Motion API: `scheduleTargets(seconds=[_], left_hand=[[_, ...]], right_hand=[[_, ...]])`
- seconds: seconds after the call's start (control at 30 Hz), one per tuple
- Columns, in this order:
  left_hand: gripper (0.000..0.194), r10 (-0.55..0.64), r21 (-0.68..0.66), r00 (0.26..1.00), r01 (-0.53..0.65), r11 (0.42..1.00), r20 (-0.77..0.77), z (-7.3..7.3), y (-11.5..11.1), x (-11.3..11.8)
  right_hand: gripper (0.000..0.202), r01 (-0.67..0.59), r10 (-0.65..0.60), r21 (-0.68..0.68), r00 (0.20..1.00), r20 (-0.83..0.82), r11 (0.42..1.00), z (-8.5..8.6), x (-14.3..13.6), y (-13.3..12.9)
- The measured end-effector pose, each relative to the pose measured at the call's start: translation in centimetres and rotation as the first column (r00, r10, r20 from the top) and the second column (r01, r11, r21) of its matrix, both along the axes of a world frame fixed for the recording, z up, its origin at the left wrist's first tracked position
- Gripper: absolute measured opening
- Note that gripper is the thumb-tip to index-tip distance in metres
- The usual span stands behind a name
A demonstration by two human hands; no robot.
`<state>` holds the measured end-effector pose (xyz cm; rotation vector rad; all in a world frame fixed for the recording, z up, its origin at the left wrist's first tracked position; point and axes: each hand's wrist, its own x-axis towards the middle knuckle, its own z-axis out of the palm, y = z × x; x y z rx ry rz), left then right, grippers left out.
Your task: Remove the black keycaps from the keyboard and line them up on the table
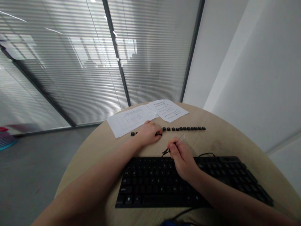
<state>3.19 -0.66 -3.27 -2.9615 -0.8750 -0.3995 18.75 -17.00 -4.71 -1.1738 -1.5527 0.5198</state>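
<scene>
A black keyboard (160,199) lies across the table in front of me, its upper rows partly hidden by my right hand and forearm. Beyond it, my left hand (149,132) rests low on the table, fingers curled and closed around a small black keycap (158,134). A row of loose black keycaps (184,128) stretches to the right of that hand, and another keycap (132,134) sits to its left. Over the keyboard's back edge, my right hand (182,157) is closed on a keycap puller (166,152), whose thin wire end sticks out above the fingers.
Two printed paper sheets (128,121) lie at the far side of the round wooden table (87,160). A cable (185,213) runs along the near edge, by a blue object. Glass panels with blinds and a white wall stand behind; a basket (6,138) is on the floor.
</scene>
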Motion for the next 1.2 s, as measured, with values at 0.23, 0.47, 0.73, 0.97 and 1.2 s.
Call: scheduleTargets(seconds=[0.23,0.47,0.73,0.97,1.2], left_hand=[[0.012,0.016,-0.016,1.000,-0.016,1.000,0.002,0.0,0.2,-0.1],[0.013,0.007,-0.032,0.999,-0.006,0.999,0.048,-0.3,0.0,0.0],[0.025,0.097,-0.062,0.955,-0.083,0.995,0.281,3.5,-0.4,-1.6],[0.023,0.247,-0.328,0.954,-0.181,0.927,0.172,5.3,-5.1,-2.0],[0.023,0.247,-0.377,0.964,-0.192,0.906,0.102,0.6,-8.4,-2.2]], right_hand=[[0.027,0.011,-0.012,0.021,1.000,0.023,1.000,0.2,-0.1,0.1],[0.028,0.019,-0.019,0.014,1.000,0.025,1.000,0.2,-0.1,0.0],[0.032,0.005,-0.005,-0.011,1.000,-0.012,1.000,-0.3,0.0,0.2],[0.030,0.013,-0.013,-0.022,1.000,-0.004,1.000,-0.2,0.2,0.0],[0.035,0.011,-0.018,-0.060,0.992,-0.124,0.998,0.3,0.2,0.4]])
